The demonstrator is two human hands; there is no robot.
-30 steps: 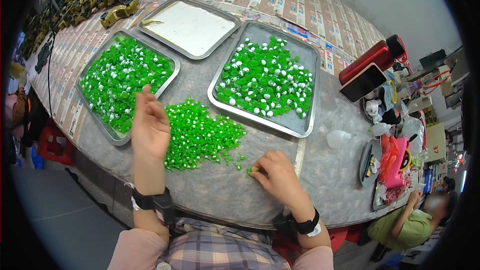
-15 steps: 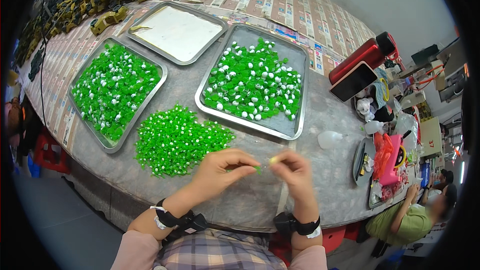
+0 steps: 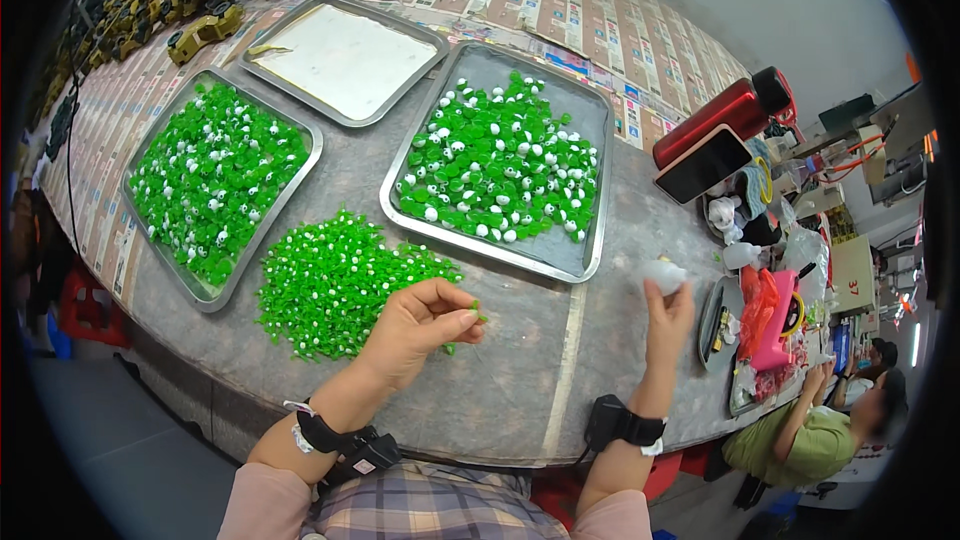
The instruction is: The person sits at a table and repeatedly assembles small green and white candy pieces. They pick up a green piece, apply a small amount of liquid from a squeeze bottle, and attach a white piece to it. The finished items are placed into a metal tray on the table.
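Note:
My left hand [image 3: 415, 330] pinches a small green plastic piece [image 3: 477, 311] between thumb and fingertips, just right of a heap of small green pieces with white dots [image 3: 335, 285] on the table. Off to the right, the fingers of my right hand [image 3: 668, 325] close on the near side of a small translucent white bottle [image 3: 660, 271], which looks slightly blurred. Beyond my hands, a metal tray [image 3: 545, 268] holds green pieces with white, eyeball-like balls. Another such tray [image 3: 232, 290], filled with similar pieces, lies at the left.
A tray with a white sheet [image 3: 345, 60] lies at the back. Yellow toy vehicles [image 3: 205, 32] pile up far left. To the right are a red flask [image 3: 715, 120], a phone [image 3: 704, 164], a second bottle [image 3: 740, 255] and a pink basket [image 3: 777, 325]. Another person [image 3: 800, 445] sits beyond.
My right hand has moved from beside my left hand rightward to the white bottle and closed on it. My left hand has drawn slightly left, still pinching the green piece.

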